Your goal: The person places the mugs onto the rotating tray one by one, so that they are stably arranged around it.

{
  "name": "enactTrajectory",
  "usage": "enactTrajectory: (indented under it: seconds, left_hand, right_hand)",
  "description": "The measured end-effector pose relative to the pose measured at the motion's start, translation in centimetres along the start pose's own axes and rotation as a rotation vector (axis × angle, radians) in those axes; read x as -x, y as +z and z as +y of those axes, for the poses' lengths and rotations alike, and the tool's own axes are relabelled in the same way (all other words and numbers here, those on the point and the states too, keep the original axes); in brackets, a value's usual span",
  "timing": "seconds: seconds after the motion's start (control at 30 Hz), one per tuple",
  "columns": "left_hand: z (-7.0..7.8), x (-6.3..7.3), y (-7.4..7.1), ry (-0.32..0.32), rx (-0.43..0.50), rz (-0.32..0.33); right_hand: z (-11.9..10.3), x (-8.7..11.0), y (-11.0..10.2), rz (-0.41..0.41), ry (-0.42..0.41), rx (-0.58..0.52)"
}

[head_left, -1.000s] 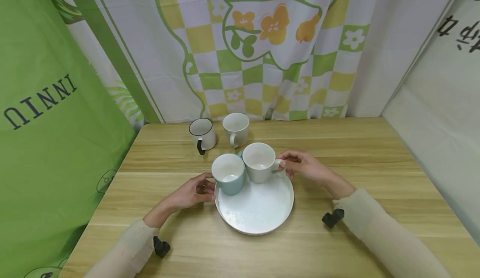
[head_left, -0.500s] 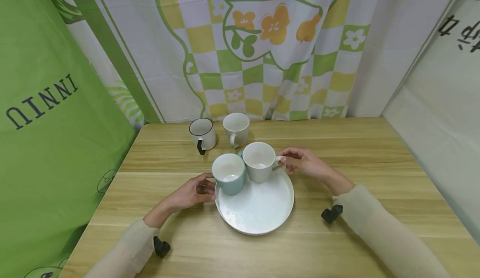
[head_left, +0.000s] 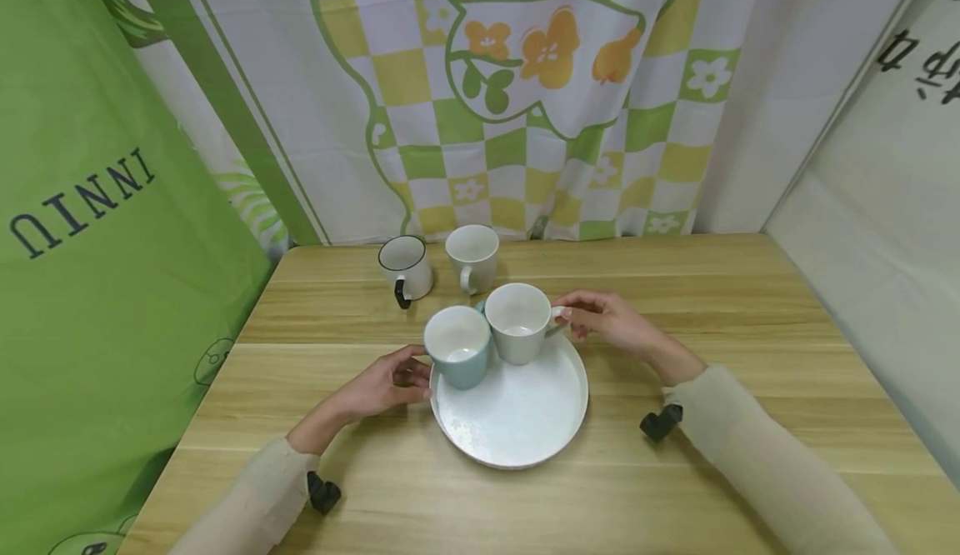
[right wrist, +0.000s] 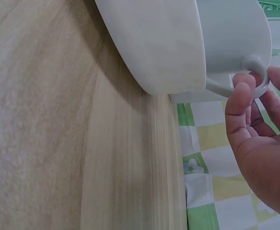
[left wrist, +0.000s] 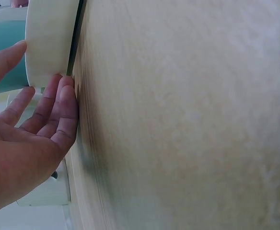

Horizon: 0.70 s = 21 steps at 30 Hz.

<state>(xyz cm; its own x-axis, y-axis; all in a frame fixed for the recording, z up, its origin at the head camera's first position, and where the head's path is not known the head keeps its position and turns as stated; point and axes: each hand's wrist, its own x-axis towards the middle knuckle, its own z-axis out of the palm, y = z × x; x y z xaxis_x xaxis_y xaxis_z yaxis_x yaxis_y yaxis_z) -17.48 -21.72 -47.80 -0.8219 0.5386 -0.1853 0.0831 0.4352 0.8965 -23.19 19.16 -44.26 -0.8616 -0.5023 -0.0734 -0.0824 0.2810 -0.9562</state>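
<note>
Head view: gripped mug (head_left: 517, 338), green "INNI" cloth (head_left: 135, 305).

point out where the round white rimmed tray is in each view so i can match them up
Head: the round white tray is at the lower middle of the picture, between the two hands.
Left wrist: upper left, its side wall cut off by the top edge, above the left hand.
Right wrist: upper middle, also cut off at the top, left of the right hand.
Shared landmark: the wood-grain table, in all three.
</note>
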Motion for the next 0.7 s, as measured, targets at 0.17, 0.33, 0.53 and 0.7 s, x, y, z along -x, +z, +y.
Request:
enactTrajectory:
  seconds: [0.17, 0.33, 0.53, 0.7]
  left_hand:
    - [0.02, 0.04, -0.01, -0.008, 0.001, 0.002]
    - [0.25, 0.02, 0.05, -0.015, 0.017, 0.005]
    - [0.21, -0.03, 0.04, 0.003, 0.011, 0.001]
    - [0.18, -0.01, 0.02, 0.000, 0.010, 0.001]
  right_hand:
    - [0.02, -0.05, 0.06, 0.014, 0.007, 0.005]
    - [-0.08, 0.09, 0.11, 0.027, 0.020, 0.008]
    - [0.12, 0.38, -0.08, 0.025, 0.041, -0.005]
    - [0.14, 0.62, -0.26, 0.026, 0.040, -0.003]
